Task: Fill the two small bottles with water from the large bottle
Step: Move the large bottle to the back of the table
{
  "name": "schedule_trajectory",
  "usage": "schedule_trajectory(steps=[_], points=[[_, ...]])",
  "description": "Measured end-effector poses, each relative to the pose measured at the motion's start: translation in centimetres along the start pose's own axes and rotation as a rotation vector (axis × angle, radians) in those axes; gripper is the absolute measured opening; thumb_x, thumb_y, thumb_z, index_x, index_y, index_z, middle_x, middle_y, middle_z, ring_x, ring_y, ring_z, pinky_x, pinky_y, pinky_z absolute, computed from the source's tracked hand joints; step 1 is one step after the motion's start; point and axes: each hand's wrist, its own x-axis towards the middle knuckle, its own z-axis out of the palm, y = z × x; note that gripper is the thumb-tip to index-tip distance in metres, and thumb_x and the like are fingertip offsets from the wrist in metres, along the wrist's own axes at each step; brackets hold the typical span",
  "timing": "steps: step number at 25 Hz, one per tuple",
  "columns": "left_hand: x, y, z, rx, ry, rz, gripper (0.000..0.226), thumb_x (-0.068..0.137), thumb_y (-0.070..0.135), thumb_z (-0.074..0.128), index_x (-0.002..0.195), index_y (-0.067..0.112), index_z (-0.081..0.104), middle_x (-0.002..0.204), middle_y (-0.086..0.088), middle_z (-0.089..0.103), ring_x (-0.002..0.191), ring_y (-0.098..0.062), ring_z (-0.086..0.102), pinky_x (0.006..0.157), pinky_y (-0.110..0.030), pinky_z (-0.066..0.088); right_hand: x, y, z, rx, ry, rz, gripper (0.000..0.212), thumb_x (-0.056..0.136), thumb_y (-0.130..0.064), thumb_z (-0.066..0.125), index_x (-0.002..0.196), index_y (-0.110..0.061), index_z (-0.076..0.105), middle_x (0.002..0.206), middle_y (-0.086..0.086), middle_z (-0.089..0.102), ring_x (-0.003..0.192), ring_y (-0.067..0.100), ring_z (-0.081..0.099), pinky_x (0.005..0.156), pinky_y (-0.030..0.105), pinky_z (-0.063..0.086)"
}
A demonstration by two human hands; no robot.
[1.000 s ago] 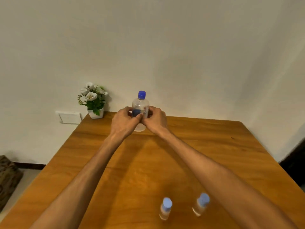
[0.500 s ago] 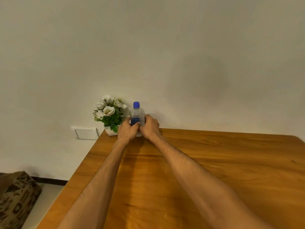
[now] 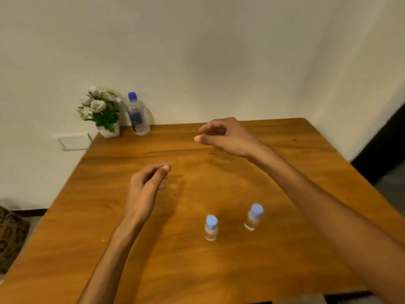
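Both hands free above the wooden table [image 3: 285,270].
Left hand [image 3: 145,187] and right hand [image 3: 228,137] hang loosely curled, holding nothing; 2 small bottles [image 3: 211,230] near them, large bottle [image 3: 137,116] beside the flower pot [image 3: 108,130].

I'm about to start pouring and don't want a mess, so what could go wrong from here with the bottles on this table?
1. The two small bottles stand close together; reaching for one could knock the other over.
2. The right forearm passes right beside them, so a sweep might tip them.
3. The large bottle stands at the far edge beside the flower pot; grabbing it carelessly could bump the pot. Both hands are empty now.
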Motion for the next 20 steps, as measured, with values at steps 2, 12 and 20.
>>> schedule_trajectory(steps=[2, 12, 20], points=[[-5.8, 0.3, 2.2, 0.019, -0.072, 0.013, 0.043, 0.089, 0.055, 0.068, 0.121, 0.029, 0.075, 0.119, 0.010, 0.075, 0.111, -0.010, 0.069, 0.088, -0.034, 0.058, -6.7, 2.2, -2.8, 0.123, 0.096, -0.021, 0.037, 0.086, -0.041, 0.084, 0.117, -0.022, 0.078, 0.108, -0.008, 0.080, 0.101, 0.004, 0.073, 0.090, 0.021, 0.055], [-12.6, -4.2, 8.1, 0.358, -0.008, 0.140, 0.030, 0.078, 0.027, 0.089, 0.102, 0.024, 0.071, 0.094, 0.010, 0.063, 0.081, -0.010, 0.063, 0.073, -0.043, 0.060, -19.0, 13.7, 4.4, 0.021, 0.220, 0.190, 0.058, 0.076, -0.033, 0.093, 0.128, -0.023, 0.070, 0.104, -0.015, 0.077, 0.073, 0.004, 0.074, 0.072, 0.035, 0.066], [3.9, -5.2, 6.1, 0.306, 0.183, 0.027, 0.018, 0.082, 0.034, 0.079, 0.095, 0.023, 0.073, 0.092, 0.002, 0.070, 0.086, -0.020, 0.067, 0.076, -0.044, 0.060, -1.9, 10.9, 8.6, 0.035, 0.277, 0.141, 0.024, 0.073, -0.040, 0.091, 0.080, -0.025, 0.074, 0.066, -0.012, 0.070, 0.064, 0.000, 0.061, 0.061, 0.028, 0.048]])
